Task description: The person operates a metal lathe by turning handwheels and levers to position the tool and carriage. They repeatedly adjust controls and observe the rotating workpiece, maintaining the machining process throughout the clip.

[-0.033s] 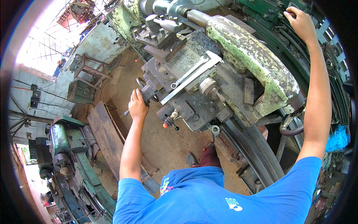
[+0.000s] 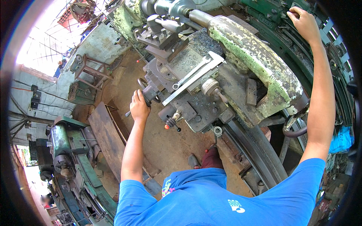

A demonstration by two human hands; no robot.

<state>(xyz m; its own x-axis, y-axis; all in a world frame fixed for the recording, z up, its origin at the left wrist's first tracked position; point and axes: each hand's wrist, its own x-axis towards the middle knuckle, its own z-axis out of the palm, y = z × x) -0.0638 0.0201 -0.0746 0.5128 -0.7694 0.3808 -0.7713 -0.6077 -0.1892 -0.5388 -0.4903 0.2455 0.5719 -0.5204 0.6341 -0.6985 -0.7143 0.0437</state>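
Note:
My left hand [image 2: 139, 107] grips the cross-slide handwheel [image 2: 152, 95] on the near left side of a lathe carriage. Its fingers lie over the wheel, and a handle sticks out beside the hand. My right hand [image 2: 304, 25] is raised at the far right, beside a green machine [image 2: 264, 24]. Its fingers are curled together, and anything between them is hidden. On the carriage lie a large caliper [image 2: 194, 81] and, alongside it, a spanner [image 2: 191, 72]. Beyond them stands the tool post [image 2: 160, 39]. The worn, green-and-white tailstock [image 2: 256, 56] sits to the right.
Levers with red and black knobs [image 2: 172, 123] project from the carriage front. The lathe bed [image 2: 256, 150] curves toward the lower right, below the tailstock handwheel [image 2: 295, 132]. A rusty metal sheet [image 2: 113, 132] and another green lathe [image 2: 86, 165] stand at left.

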